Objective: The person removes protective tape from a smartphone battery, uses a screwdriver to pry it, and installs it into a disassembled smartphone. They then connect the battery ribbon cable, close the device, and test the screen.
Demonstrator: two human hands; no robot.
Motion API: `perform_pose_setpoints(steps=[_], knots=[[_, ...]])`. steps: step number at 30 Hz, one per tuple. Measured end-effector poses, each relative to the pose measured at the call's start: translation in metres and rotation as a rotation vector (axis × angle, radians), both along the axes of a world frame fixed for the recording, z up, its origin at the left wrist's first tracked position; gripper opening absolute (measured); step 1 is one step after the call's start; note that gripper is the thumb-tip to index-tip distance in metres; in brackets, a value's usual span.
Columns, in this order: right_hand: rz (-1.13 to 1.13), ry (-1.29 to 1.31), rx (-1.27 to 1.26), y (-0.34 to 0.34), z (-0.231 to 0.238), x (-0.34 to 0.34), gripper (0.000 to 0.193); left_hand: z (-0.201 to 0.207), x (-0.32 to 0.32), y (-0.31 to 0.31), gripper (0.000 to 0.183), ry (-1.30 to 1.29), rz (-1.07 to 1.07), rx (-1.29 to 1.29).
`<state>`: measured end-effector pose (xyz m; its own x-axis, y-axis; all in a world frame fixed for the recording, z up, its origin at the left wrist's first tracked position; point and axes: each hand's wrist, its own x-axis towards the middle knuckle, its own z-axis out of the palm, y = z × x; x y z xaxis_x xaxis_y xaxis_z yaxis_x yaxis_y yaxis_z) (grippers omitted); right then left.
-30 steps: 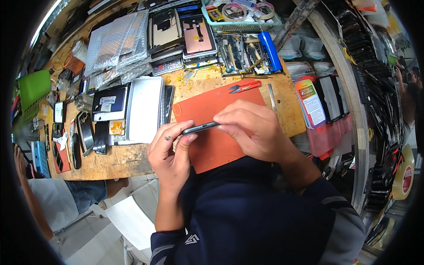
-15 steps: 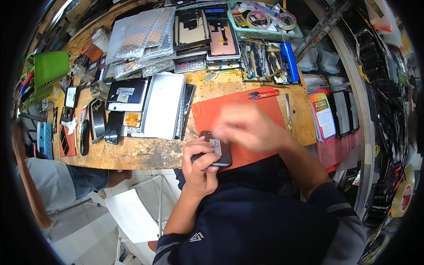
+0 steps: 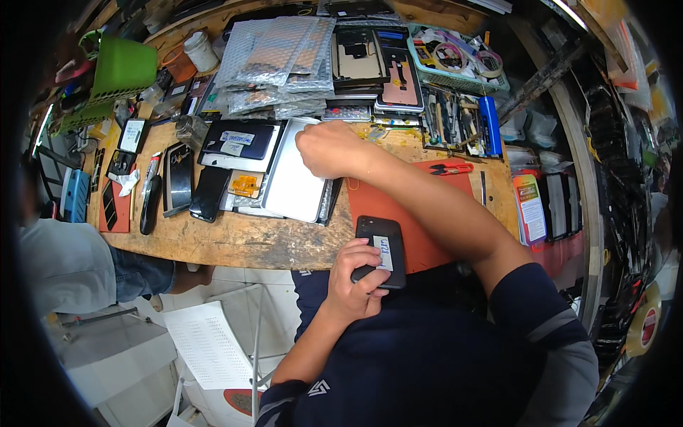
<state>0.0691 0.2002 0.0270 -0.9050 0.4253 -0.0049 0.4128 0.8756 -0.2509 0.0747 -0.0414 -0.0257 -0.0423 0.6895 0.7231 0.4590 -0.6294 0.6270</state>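
My left hand [image 3: 356,277] is closed around the lower left side of a black smartphone [image 3: 380,226], whose back faces up with a handwritten paper label on it. The phone lies over the front edge of an orange-red mat [image 3: 427,242]. My right hand [image 3: 331,149] is stretched forward and left, above the right side of a shallow white tray [image 3: 292,188]. Its fingers are curled, and whatever they hold, if anything, is hidden. Red-handled snips [image 3: 449,168] lie beyond my right forearm at the mat's far edge.
Labelled dark devices [image 3: 238,141] and a black phone [image 3: 210,193] lie left of the tray. Bubble-wrapped packs [image 3: 274,64] are stacked behind it. Tools [image 3: 455,117] and a teal basket [image 3: 462,71] stand far right. Another person's leg [image 3: 142,281] is at left.
My right hand has moved from above the phone, forward and left to the white tray. The view has shifted, and the phone's back and label now show more fully.
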Motion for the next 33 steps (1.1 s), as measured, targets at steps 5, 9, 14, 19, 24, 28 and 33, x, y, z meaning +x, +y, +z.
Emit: perform_pose_setpoints(steps=[5, 9, 14, 19, 24, 28, 33], knots=[[-0.005, 0.287, 0.039, -0.012, 0.010, 0.016, 0.017, 0.003, -0.003, 0.010, 0.026, -0.013, -0.020, -0.010], [-0.078, 0.439, -0.272, -0.034, 0.025, 0.093, 0.011, 0.011, -0.002, 0.009, 0.025, -0.030, -0.018, -0.037], [-0.435, 0.373, -0.600, -0.080, 0.000, 0.203, 0.011, 0.019, -0.001, 0.019, 0.024, -0.034, -0.022, -0.073], [-0.359, 0.547, -0.404, -0.096, 0.001, 0.248, 0.014, 0.036, 0.013, 0.047, 0.028, -0.573, -0.214, -0.212], [-0.257, 0.714, -0.268, -0.094, 0.061, 0.255, 0.022, 0.060, 0.023, 0.084, 0.026, -0.325, -0.226, -0.415], [-0.177, 0.730, -0.155, -0.090, 0.077, 0.259, 0.037, 0.069, 0.046, 0.102, 0.023, -0.101, -0.187, -0.416], [-0.221, 0.675, -0.154, -0.093, 0.068, 0.278, 0.053, 0.072, 0.062, 0.109, 0.024, 0.071, -0.151, -0.383]])
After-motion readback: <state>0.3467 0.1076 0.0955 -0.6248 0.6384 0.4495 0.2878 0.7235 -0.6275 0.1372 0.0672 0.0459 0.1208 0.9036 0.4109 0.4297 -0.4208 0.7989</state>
